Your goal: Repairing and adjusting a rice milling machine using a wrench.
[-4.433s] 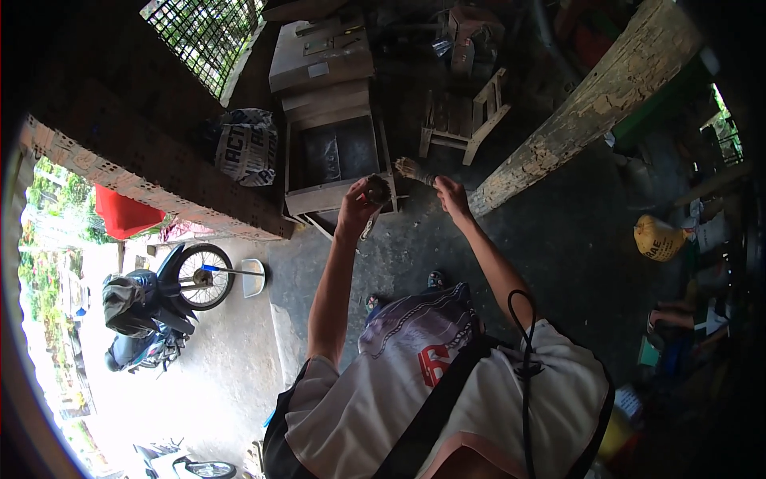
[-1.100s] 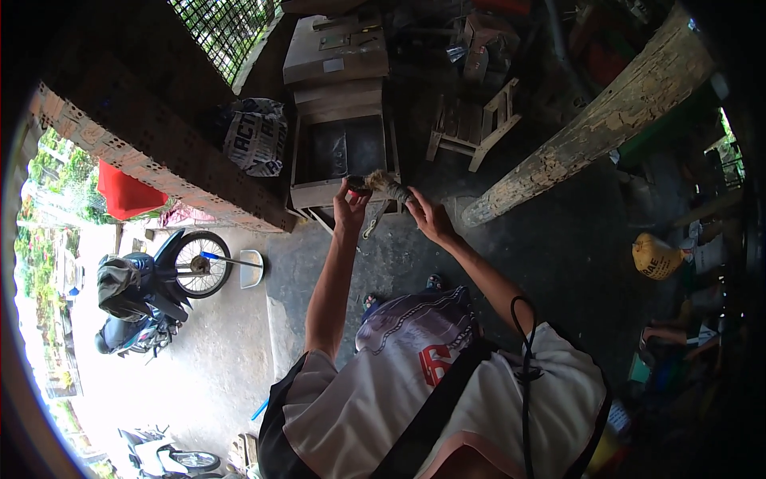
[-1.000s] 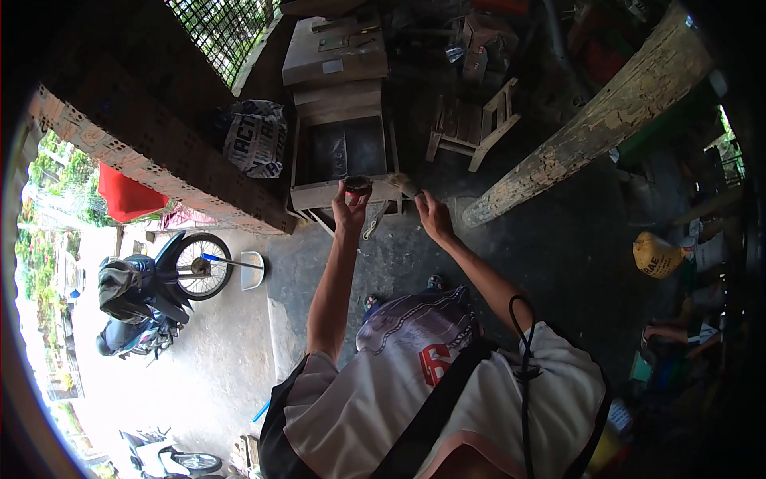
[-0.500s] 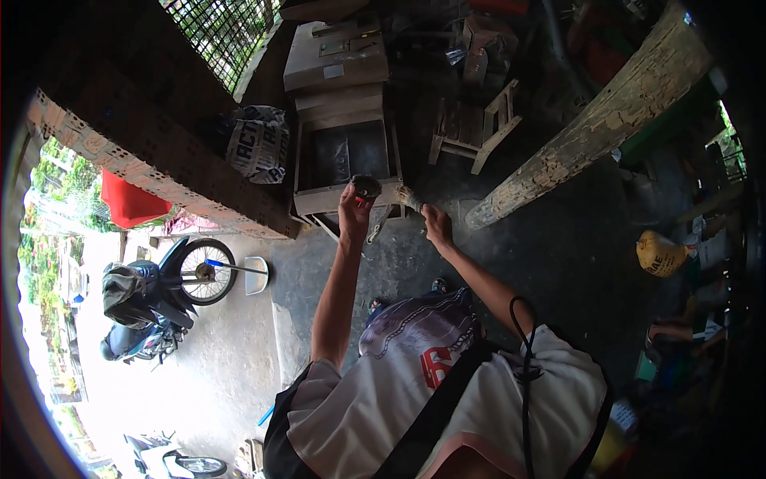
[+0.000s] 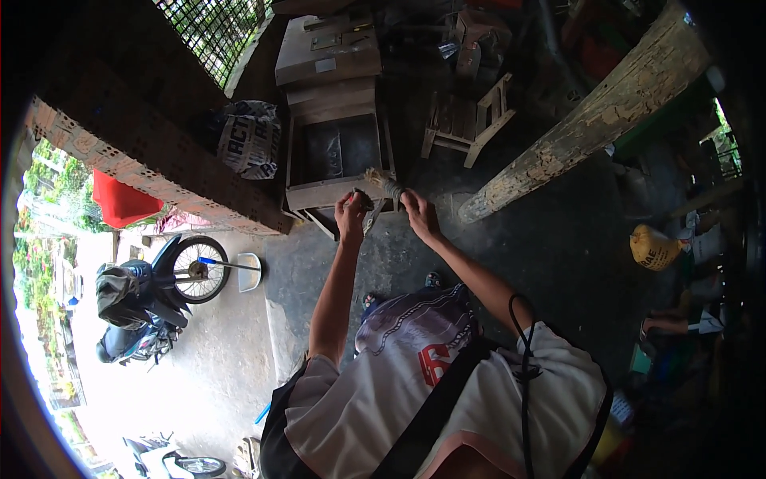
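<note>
My left hand (image 5: 349,215) has its fingers closed around a small dark roundish object (image 5: 365,200); what it is exactly I cannot make out. My right hand (image 5: 420,215) grips a short brush (image 5: 391,188) with pale frayed bristles and a grey bound middle. The bristle end points up and left, just above the dark object; I cannot tell whether they touch. Beyond both hands stands a wooden box-like stand (image 5: 319,194) with a dark shallow tray (image 5: 351,144) set in its top.
A low wooden stool (image 5: 459,132) stands beyond my right hand, and a thick worn post (image 5: 574,120) slants at the right. At the left are a brick ledge (image 5: 191,188), a printed sack (image 5: 249,144), a dustpan (image 5: 250,272) and a parked motorbike (image 5: 148,295).
The brush has moved left, up to the dark object. My left hand has tilted that object and lowered it slightly toward me. The whole view has shifted a little.
</note>
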`<state>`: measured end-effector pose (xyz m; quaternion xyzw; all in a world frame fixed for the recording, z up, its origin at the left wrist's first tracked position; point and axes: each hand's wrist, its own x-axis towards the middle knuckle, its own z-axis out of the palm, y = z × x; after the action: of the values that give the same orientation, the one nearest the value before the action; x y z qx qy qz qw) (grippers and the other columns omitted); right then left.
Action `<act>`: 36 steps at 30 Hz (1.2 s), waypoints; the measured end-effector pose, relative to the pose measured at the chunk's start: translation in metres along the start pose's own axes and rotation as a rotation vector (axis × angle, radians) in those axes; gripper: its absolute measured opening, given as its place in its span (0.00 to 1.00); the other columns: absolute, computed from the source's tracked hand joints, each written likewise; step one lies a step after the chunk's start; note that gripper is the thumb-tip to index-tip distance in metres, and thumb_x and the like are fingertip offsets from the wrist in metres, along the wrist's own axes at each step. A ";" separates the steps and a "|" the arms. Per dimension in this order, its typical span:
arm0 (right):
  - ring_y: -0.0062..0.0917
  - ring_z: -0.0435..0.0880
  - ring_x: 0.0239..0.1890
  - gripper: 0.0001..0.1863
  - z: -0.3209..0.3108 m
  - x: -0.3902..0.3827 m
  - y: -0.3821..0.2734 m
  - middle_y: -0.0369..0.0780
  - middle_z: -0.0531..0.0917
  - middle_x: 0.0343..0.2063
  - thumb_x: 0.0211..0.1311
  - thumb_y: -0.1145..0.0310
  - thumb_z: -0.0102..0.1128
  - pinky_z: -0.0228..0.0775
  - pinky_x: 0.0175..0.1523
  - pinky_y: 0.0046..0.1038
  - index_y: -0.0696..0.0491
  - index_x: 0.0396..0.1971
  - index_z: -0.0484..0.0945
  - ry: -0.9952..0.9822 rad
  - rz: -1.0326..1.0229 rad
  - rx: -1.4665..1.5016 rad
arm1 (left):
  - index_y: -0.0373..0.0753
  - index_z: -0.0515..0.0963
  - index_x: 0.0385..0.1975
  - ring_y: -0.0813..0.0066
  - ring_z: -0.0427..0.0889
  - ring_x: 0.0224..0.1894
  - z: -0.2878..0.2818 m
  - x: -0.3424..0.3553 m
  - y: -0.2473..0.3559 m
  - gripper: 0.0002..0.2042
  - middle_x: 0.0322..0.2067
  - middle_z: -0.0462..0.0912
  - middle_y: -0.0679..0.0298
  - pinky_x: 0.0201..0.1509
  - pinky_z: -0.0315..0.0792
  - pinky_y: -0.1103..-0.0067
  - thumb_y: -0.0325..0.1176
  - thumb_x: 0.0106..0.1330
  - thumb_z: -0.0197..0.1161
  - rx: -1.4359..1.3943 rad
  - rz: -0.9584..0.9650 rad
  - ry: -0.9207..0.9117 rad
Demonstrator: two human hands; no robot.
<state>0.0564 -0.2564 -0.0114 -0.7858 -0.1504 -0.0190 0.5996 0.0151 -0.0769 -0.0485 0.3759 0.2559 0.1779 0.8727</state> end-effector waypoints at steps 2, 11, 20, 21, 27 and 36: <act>0.33 0.79 0.20 0.21 0.006 -0.013 0.011 0.45 0.76 0.18 0.63 0.51 0.47 0.65 0.23 0.31 0.56 0.38 0.75 0.012 -0.196 -0.036 | 0.40 0.67 0.47 0.75 0.77 0.36 -0.002 -0.002 0.013 0.19 0.35 0.78 0.64 0.38 0.71 0.78 0.35 0.58 0.63 -0.036 0.018 -0.060; 0.50 0.77 0.32 0.20 -0.010 -0.039 -0.009 0.54 0.77 0.24 0.65 0.55 0.45 0.66 0.30 0.41 0.59 0.39 0.73 0.037 -0.041 -0.255 | 0.37 0.68 0.43 0.78 0.78 0.31 0.018 -0.012 0.003 0.17 0.31 0.78 0.64 0.34 0.74 0.81 0.30 0.57 0.65 0.069 0.109 -0.036; 0.36 0.79 0.30 0.24 -0.003 -0.006 -0.011 0.48 0.80 0.28 0.67 0.51 0.41 0.67 0.31 0.34 0.58 0.43 0.75 0.107 0.041 -0.193 | 0.36 0.67 0.46 0.74 0.78 0.37 0.032 -0.022 0.037 0.21 0.38 0.76 0.59 0.38 0.74 0.79 0.34 0.55 0.67 0.105 0.170 -0.027; 0.35 0.80 0.33 0.25 -0.004 -0.004 -0.013 0.48 0.80 0.32 0.67 0.51 0.41 0.68 0.33 0.33 0.58 0.45 0.74 -0.121 0.126 -0.227 | 0.35 0.67 0.46 0.74 0.78 0.37 0.032 -0.022 0.040 0.21 0.37 0.76 0.59 0.38 0.74 0.79 0.34 0.55 0.67 0.138 0.176 -0.015; 0.15 0.66 0.18 0.28 -0.002 -0.006 0.012 0.38 0.75 0.29 0.64 0.45 0.44 0.55 0.19 0.20 0.56 0.48 0.71 0.001 0.204 0.001 | 0.34 0.67 0.45 0.75 0.78 0.35 0.034 -0.022 0.049 0.20 0.36 0.76 0.58 0.35 0.74 0.79 0.33 0.56 0.67 0.227 0.199 -0.009; 0.22 0.74 0.26 0.24 0.000 -0.019 -0.016 0.41 0.77 0.28 0.66 0.51 0.43 0.63 0.27 0.24 0.58 0.44 0.74 -0.134 0.061 -0.037 | 0.33 0.69 0.43 0.77 0.77 0.31 0.034 -0.023 0.048 0.18 0.33 0.76 0.61 0.31 0.73 0.82 0.31 0.56 0.66 0.284 0.282 -0.020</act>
<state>0.0341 -0.2570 -0.0006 -0.8004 -0.1660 0.0493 0.5740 0.0109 -0.0760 0.0140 0.5290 0.2147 0.2567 0.7799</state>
